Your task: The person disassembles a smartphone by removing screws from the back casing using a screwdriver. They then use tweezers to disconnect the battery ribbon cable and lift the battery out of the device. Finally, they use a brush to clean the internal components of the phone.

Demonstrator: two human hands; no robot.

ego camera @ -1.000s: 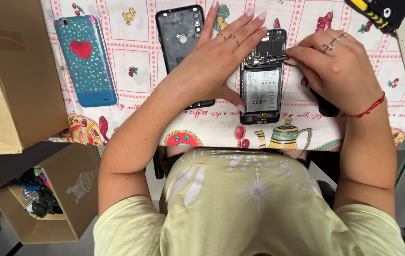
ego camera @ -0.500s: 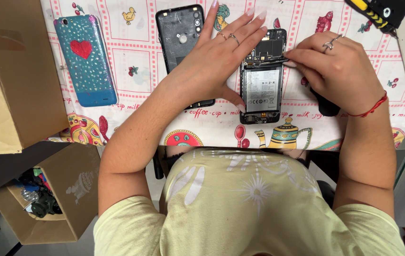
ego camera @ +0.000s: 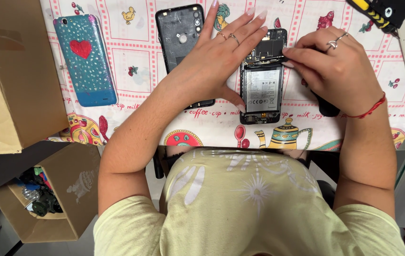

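Opened phone (ego camera: 262,78), back off w/ battery exposed, lies flat on patterned tablecloth (ego camera: 136,57) at table centre, just right of its black back cover (ego camera: 181,35). L hand (ego camera: 216,66) rests flat, fingers spread, thumb against phone's lower left edge, palm partly over the cover. R hand (ego camera: 337,71): fingertips pinched together on a thin tool at phone's upper right edge; tool too small to ID.

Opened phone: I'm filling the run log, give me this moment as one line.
left hand: flat, steadying opened phone | right hand: fingertips at phone's upper edge, tool unclear | black back cover: under left hand | teal phone: untouched
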